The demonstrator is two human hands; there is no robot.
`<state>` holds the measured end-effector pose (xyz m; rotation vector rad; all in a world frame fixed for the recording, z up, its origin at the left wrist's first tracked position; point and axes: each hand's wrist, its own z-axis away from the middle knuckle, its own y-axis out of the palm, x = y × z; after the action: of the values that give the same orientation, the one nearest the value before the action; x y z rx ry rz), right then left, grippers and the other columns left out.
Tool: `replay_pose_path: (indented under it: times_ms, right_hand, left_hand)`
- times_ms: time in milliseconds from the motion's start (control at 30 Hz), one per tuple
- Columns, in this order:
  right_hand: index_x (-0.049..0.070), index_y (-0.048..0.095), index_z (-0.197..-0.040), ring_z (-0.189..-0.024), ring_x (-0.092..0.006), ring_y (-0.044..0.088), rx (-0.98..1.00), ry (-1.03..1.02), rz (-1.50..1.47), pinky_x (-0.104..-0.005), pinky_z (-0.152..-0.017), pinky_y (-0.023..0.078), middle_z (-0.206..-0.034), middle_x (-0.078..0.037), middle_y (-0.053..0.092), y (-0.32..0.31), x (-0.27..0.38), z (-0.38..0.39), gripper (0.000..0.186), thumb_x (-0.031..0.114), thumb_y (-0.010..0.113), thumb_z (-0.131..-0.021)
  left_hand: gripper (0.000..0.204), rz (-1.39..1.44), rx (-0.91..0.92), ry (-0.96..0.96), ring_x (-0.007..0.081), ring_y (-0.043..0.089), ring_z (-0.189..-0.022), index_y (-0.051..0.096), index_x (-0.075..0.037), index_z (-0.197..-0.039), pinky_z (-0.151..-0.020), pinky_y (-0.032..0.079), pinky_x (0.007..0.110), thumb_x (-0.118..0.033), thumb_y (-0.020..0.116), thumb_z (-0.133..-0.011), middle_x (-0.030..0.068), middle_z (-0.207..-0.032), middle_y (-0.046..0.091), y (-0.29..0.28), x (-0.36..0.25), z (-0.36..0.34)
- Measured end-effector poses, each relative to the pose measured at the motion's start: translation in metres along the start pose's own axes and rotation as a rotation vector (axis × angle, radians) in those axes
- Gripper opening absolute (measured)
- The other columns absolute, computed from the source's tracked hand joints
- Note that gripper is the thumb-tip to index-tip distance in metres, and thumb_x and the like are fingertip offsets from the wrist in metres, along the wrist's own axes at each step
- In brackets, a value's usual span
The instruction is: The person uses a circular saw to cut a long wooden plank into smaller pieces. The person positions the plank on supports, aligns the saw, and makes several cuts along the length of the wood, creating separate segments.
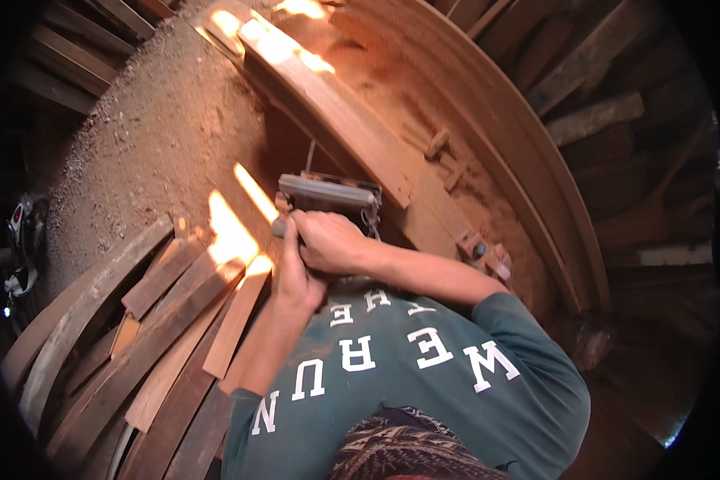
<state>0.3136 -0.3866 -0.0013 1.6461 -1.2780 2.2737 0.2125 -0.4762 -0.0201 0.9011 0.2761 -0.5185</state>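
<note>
While both hands wrap their fingers around the grey power tool, it sits beside the plank's edge

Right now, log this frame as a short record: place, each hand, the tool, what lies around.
place: wood workshop, sawdust heap on the floor
left hand: on the near side of a grey power tool
right hand: gripping the same tool from behind
tool position: against a long curved plank
left side: stack of wood offcuts
right side: curved boards
clothing: green printed shirt
</note>
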Motion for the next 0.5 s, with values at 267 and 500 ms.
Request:
replay_pose_path:
  times_ms: [267, 500]
  right_hand:
    - [0.000, 0.067, -0.124, -0.128, -0.0373, 0.061, -0.302, -0.527, -0.092, -0.0483, -0.112, 0.047, -0.129, -0.020, 0.067, -0.023, 0.058, 0.023, 0.040, 0.005, 0.074, -0.085]
    - [0.002, 0.057, -0.141, -0.139, -0.0397, 0.053, -0.495, -0.097, 0.115, -0.0513, -0.117, 0.041, -0.143, -0.018, 0.060, -0.001, -0.031, 0.053, 0.066, 0.012, 0.082, -0.081]
  left_hand:
    - [0.025, 0.190, -0.207, 0.085, 0.0222, 0.069, -0.095, 0.062, -0.009, -0.105, -0.091, 0.058, 0.041, -0.033, 0.068, -0.103, 0.0061, -0.098, 0.070, -0.040, -0.041, -0.027]
    - [0.016, 0.327, -0.535, 0.128, 0.0241, 0.065, -0.087, 0.056, -0.009, -0.089, -0.090, 0.056, 0.043, -0.007, 0.071, -0.092, 0.0047, -0.081, 0.060, -0.060, -0.052, -0.030]
